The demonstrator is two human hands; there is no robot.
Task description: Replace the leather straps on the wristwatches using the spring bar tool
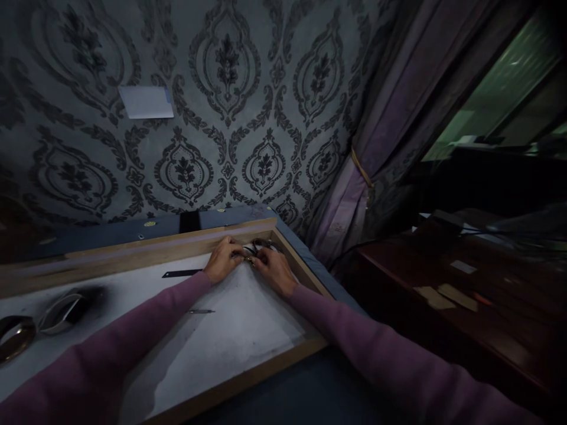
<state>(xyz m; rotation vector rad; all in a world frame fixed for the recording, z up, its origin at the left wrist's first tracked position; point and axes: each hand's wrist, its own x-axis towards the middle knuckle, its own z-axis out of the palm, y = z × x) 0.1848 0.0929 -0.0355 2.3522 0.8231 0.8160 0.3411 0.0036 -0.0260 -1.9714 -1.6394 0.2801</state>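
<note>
My left hand (225,260) and my right hand (273,268) meet near the far right corner of a wooden-rimmed tray (199,407). Both are closed, with fingertips pinched close together around a small dark thing with a brassy glint (249,259). Fingers cover much of it, so its kind is unclear. Just behind the fingers, dark curved bands (261,242) lie in the corner. A flat black strip (179,273) sits left of my left hand, partly under the wrist. Nearer me, a thin metal pen-like tool (202,311) pokes out beside my left sleeve.
Wristwatches (66,311) lie at the tray's left side. Blue padded fabric (266,389) surrounds the tray. A patterned wall (228,147) with a white card (147,103) rises behind. At right are a tied curtain (349,200) and a reddish table (496,330) with papers.
</note>
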